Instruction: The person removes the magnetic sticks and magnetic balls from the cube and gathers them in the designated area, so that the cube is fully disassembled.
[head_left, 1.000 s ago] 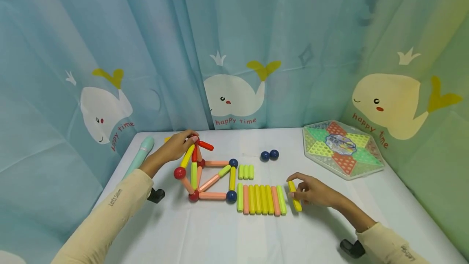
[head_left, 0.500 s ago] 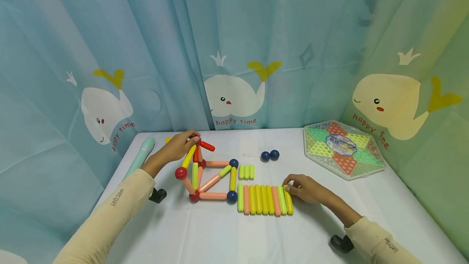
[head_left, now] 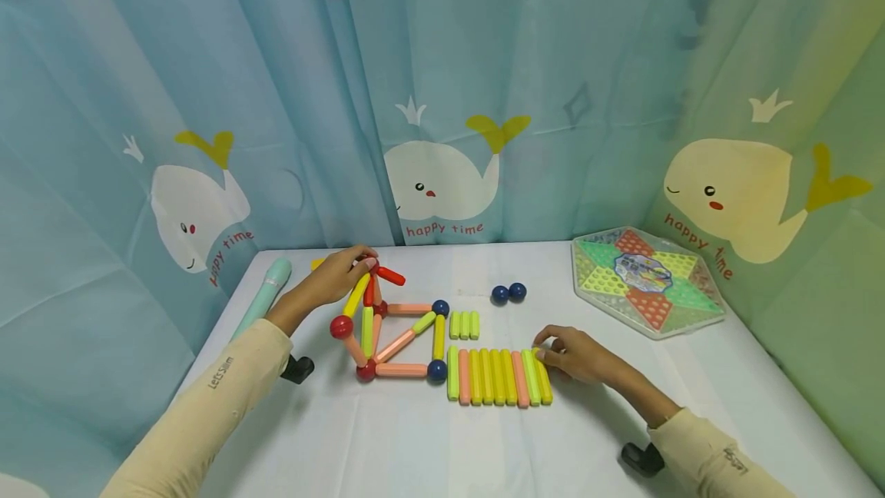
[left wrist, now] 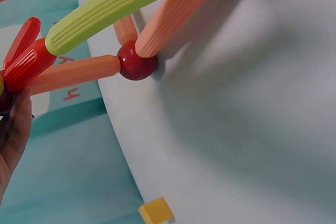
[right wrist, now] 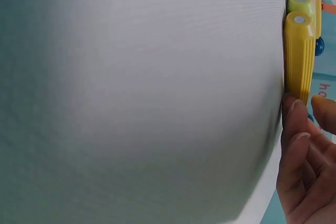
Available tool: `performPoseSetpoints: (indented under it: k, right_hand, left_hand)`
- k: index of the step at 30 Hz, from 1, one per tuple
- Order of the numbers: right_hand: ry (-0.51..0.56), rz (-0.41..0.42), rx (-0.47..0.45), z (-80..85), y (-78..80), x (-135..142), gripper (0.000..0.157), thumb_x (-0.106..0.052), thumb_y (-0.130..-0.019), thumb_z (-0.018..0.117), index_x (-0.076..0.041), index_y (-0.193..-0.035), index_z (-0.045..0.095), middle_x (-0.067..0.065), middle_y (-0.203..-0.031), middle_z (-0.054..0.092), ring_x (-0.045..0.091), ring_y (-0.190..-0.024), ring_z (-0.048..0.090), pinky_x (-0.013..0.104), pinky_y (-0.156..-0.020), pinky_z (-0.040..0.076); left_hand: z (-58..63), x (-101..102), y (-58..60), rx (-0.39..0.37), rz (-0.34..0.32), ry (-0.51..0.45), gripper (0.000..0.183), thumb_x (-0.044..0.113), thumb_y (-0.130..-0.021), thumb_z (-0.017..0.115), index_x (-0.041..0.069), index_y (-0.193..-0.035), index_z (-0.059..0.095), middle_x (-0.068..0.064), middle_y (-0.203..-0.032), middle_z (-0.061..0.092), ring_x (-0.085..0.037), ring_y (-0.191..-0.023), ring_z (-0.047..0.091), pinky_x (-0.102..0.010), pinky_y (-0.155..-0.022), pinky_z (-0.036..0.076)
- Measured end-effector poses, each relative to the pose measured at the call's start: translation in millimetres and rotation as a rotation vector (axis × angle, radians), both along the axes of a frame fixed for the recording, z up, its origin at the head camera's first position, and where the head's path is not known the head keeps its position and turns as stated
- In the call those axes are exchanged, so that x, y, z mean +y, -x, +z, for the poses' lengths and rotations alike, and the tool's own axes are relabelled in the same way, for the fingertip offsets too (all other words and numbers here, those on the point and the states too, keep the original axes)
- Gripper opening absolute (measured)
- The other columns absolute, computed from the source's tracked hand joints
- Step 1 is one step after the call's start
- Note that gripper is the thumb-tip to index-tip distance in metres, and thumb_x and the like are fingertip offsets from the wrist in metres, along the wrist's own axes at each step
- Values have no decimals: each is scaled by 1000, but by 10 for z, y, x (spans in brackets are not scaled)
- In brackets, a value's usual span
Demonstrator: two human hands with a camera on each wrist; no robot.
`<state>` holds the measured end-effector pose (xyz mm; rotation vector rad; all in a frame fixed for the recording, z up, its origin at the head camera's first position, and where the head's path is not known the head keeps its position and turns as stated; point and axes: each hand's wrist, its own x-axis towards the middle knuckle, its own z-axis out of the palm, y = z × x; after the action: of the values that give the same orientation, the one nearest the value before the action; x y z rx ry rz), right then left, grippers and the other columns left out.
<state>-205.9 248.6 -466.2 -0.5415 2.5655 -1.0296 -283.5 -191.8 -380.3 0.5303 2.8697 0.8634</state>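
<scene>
My left hand [head_left: 337,277] pinches the red ball [head_left: 374,263] at the top of a frame of magnetic sticks and balls. A yellow stick [head_left: 356,297] slopes from there to a lower red ball [head_left: 342,327], and a short red stick [head_left: 391,276] juts out to the right. In the left wrist view, fingertips [left wrist: 21,108] touch the frame's top joint. My right hand [head_left: 575,353] pinches the far end of a yellow magnetic stick [head_left: 545,389], which lies at the right end of a row of sticks [head_left: 487,376]. The right wrist view shows this yellow stick [right wrist: 299,56] beside a green one [right wrist: 300,2].
Three short green sticks [head_left: 465,325] lie behind the row. Farther back are two blue balls [head_left: 508,293]. A hexagonal game board [head_left: 646,279] stands at the back right, a mint-green object [head_left: 266,294] at the left. A yellow block [left wrist: 156,211] lies near the table's far edge.
My right hand has moved left and lowered the yellow stick from the air onto the table at the row's right end. The left hand stays at the top red ball.
</scene>
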Motion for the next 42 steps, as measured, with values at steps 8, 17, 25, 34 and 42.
performPoseSetpoints:
  k: [8, 17, 25, 34, 42]
  right_hand:
    - [55, -10, -87, 37, 35, 9, 30, -18, -100, 61, 1, -123, 57, 7, -80, 71, 19, -57, 58, 29, -51, 48]
    - [63, 11, 72, 286, 245, -74, 32, -16, -100, 62, 5, -123, 58, 14, -84, 73, 23, -58, 62, 28, -54, 49]
    - [47, 50, 187, 604, 558, -730, 28, -20, -100, 62, -3, -122, 63, 13, -101, 71, 27, -78, 67, 30, -66, 55]
    - [40, 87, 226, 735, 912, -1810, 38, -27, -90, 77, -9, -122, 65, 9, -117, 68, 25, -104, 66, 37, -88, 56]
    - [-18, 123, 322, 592, 1105, -2332, 39, -31, -89, 78, -10, -119, 66, 7, -111, 72, 22, -99, 68, 35, -87, 56]
  left_hand:
    - [17, -40, -3, -2, 12, -6, 37, 30, -108, 45, 6, -135, 56, -11, -114, 67, -27, -103, 60, -45, -96, 51]
    - [41, -78, 25, -1, 8, 0, 38, 30, -107, 48, 7, -135, 57, -11, -116, 68, -28, -106, 61, -44, -96, 53]
    - [49, -84, 45, 12, 3, 11, 42, 30, -109, 44, 5, -140, 56, -12, -118, 68, -27, -104, 60, -43, -94, 53]
    - [38, -76, 65, 37, 16, -26, 40, 29, -106, 51, 6, -138, 58, -12, -123, 68, -30, -112, 61, -44, -97, 53]
    - [-12, -53, 73, 23, 3, -74, 34, 27, -105, 53, 5, -130, 60, -11, -119, 69, -29, -112, 62, -42, -97, 54]
